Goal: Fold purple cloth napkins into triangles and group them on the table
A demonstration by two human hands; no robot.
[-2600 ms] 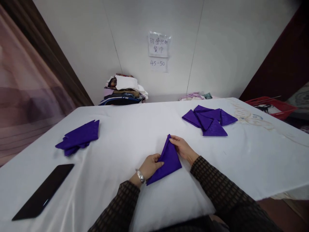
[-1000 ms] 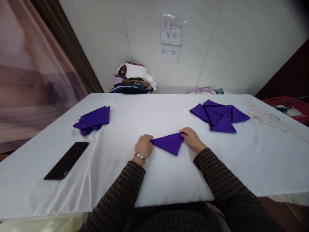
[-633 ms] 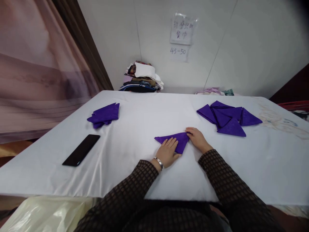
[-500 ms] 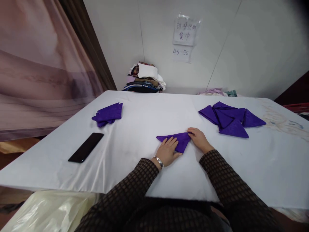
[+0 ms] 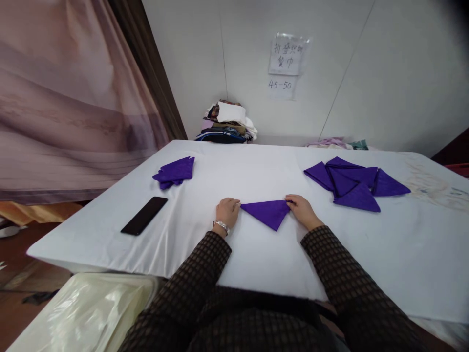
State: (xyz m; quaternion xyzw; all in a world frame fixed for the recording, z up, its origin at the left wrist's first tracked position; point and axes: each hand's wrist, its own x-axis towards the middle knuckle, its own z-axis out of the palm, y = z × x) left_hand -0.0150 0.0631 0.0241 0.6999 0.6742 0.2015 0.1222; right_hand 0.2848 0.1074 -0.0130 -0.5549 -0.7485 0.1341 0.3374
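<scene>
Hands apart, a person's left hand (image 5: 227, 212) and right hand (image 5: 302, 211) pinch opposite corners of a purple cloth (image 5: 268, 213) on a white-covered table (image 5: 238, 171).

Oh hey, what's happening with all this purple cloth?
Someone's left hand and right hand are each gripping one end of a folded purple cloth, a triangle lying on the white-covered table. Beyond it to the right lies a group of purple triangles; to the left are a stack of purple cloths and a black phone-like slab.
</scene>
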